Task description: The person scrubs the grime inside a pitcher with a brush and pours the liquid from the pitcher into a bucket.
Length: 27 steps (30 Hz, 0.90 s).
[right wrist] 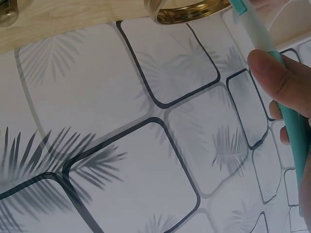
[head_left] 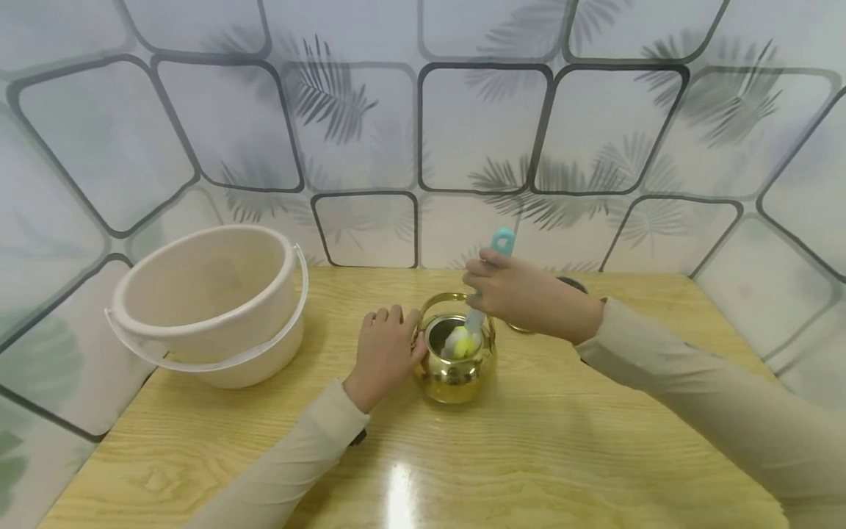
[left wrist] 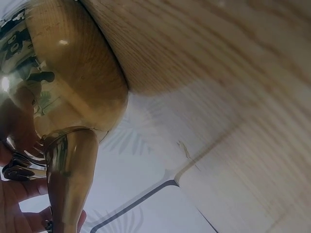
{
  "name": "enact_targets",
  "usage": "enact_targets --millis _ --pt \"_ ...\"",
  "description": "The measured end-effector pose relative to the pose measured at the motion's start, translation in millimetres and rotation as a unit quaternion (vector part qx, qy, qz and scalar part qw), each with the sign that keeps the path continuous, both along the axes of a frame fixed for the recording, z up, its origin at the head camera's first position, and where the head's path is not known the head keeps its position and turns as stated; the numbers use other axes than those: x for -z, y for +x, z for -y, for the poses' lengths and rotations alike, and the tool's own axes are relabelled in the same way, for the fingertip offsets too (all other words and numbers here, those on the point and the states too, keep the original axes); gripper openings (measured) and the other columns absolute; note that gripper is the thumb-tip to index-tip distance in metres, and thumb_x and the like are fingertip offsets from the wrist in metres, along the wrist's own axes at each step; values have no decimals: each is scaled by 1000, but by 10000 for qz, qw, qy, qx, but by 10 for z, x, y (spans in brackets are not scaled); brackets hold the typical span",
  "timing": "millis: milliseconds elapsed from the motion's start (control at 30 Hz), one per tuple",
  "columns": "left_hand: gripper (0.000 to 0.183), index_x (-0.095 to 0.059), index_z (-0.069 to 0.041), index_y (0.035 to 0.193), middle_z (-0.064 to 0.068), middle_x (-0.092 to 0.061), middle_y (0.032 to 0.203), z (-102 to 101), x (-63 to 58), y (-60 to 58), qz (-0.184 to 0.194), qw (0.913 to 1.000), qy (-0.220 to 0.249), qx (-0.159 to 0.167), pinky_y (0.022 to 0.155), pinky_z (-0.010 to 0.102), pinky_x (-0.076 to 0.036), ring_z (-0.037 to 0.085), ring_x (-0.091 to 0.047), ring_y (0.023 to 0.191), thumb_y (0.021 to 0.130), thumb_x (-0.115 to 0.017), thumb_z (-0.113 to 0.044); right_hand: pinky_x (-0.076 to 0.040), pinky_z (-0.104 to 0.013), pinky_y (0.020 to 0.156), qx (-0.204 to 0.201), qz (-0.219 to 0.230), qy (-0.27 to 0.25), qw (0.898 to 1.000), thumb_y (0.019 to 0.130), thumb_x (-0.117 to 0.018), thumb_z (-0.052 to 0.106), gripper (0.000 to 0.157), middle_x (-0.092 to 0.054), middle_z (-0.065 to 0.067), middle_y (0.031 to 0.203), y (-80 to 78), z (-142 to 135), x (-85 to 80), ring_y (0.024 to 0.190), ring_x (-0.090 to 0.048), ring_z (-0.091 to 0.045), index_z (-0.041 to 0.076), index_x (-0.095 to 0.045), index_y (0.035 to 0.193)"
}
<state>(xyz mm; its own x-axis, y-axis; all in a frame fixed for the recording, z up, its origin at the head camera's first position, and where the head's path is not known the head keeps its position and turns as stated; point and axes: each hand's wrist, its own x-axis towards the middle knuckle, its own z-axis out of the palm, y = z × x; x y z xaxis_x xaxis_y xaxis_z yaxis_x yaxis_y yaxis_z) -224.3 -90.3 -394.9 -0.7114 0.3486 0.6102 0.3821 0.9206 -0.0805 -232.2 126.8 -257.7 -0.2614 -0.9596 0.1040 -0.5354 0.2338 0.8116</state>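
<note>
Wooden counter (head_left: pixel 515 463) beneath, my left hand (head_left: pixel 386 354) grips the gold kettle (head_left: pixel 452 386) standing there, my right hand (head_left: pixel 509 292) the brush (head_left: pixel 474 319) inside; hard strokes against a slack left hold could tip it.

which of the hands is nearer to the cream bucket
Left. The left hand holds the gold kettle on its side facing the bucket; the right hand, farther off, holds the brush above the kettle's opening.
</note>
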Motion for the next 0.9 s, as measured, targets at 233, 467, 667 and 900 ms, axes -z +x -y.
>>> enact_targets --millis 233,467,667,900 --pt "17 -59 -13 94 5 -55 74 -17 -5 -2 59 10000 -7 40 68 38 -48 23 -54 66 84 -58 -27 -35 -32 88 -90 6 -359 9993 69 -78 16 17 -61 1 85 -161 55 51 86 -47 -18 20 -70 83" --pt "15 -57 -13 91 5 -54 72 -16 -13 -8 -18 10000 -55 -8 66 37 -48 21 -52 63 84 -58 -27 -35 -31 89 -205 34 -273 9994 73 -75 13 13 -61 1 90 -101 216 83 87 -47 -18 18 -69 83" --pt "16 -59 -13 92 5 -54 72 -16 -8 -8 -81 9999 -45 -52 66 37 -48 22 -53 64 83 -59 -27 -34 -30 92 -342 -297 25 9990 74 -75 18 15 -63 5 94 52 243 80 94 -48 -16 22 -68 87" --pt "18 -59 -13 91 5 -55 72 -15 10 -9 -177 9997 -151 -113 67 37 -48 23 -54 64 83 -59 -29 -33 -31 90 -320 -409 394 9979 74 -76 24 17 -61 7 88 160 134 21 89 -46 -15 24 -67 88"
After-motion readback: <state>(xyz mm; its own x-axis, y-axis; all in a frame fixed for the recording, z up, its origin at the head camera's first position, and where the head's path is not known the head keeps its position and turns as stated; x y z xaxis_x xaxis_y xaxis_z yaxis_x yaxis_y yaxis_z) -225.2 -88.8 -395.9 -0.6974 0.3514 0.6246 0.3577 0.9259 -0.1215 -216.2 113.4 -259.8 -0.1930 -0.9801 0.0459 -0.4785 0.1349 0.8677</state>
